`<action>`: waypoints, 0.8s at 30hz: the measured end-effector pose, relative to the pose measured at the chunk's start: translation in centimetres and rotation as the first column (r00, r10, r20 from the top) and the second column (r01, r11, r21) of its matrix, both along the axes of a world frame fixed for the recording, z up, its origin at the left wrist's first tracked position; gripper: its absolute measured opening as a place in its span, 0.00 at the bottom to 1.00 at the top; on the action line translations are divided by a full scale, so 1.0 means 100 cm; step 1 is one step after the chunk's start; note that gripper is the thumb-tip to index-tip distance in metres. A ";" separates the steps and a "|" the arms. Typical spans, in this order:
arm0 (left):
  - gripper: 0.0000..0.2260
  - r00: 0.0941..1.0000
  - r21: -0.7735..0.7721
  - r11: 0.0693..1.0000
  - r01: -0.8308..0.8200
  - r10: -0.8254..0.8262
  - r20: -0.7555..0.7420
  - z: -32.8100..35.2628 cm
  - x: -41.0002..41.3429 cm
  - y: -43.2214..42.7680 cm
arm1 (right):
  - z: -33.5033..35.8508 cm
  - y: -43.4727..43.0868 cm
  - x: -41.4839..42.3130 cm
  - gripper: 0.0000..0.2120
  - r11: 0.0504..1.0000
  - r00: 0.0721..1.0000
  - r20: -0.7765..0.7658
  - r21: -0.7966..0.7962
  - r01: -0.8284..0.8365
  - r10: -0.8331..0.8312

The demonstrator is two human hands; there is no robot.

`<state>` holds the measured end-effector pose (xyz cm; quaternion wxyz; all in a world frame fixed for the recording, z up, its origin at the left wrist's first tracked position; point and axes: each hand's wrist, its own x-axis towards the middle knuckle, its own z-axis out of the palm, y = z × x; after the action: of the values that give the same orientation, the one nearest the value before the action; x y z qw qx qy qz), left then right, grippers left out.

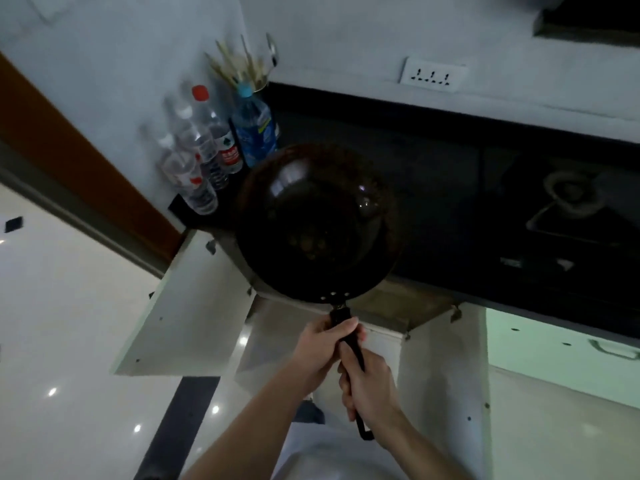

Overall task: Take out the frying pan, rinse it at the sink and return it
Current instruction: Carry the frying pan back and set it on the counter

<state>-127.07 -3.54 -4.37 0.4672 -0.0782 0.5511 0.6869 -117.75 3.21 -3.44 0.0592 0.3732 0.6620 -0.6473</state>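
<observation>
The dark, rigid frying pan (317,223), probably heavy, is being held level above the open cabinet door (187,306), its long black handle (351,344) being gripped by left hand (320,348) near the bowl and right hand (370,386) behind, fingers closed.

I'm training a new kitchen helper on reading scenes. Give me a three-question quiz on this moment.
1. True or false: only one hand grips the frying pan.
2. Which hand sits nearer the pan's bowl on the handle: A) left hand B) right hand?
3. Fill in: the cabinet door below the counter stands ____.

Key: 1. False, both hands grip the handle. 2. A. 3. open.
</observation>
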 end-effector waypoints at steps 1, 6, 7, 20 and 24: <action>0.05 0.999 0.004 0.999 0.039 -0.039 -0.002 0.000 -0.011 0.003 | 0.001 -0.001 -0.009 0.20 0.999 0.999 0.005 0.017 0.036 -0.036; 0.06 0.970 0.009 0.970 0.245 -0.245 0.008 -0.002 -0.046 0.026 | 0.001 0.005 -0.033 0.19 0.979 0.979 0.023 -0.002 0.205 -0.204; 0.07 0.961 0.010 0.961 0.275 -0.276 0.019 -0.002 -0.051 0.031 | 0.001 0.007 -0.037 0.19 0.971 0.971 0.025 0.006 0.237 -0.237; 0.10 0.921 0.016 0.922 0.388 -0.388 0.044 -0.002 -0.100 0.121 | 0.013 0.078 -0.084 0.15 0.895 0.898 0.030 -0.070 0.440 -0.439; 0.08 0.928 0.019 0.931 0.366 -0.366 0.063 -0.003 -0.110 0.139 | 0.014 0.101 -0.093 0.13 0.910 0.911 0.025 -0.047 0.413 -0.412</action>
<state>-138.12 10.41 -4.71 0.6049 0.0049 0.5383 0.5868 -127.01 13.29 -2.08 -0.0647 0.5076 0.5512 -0.6591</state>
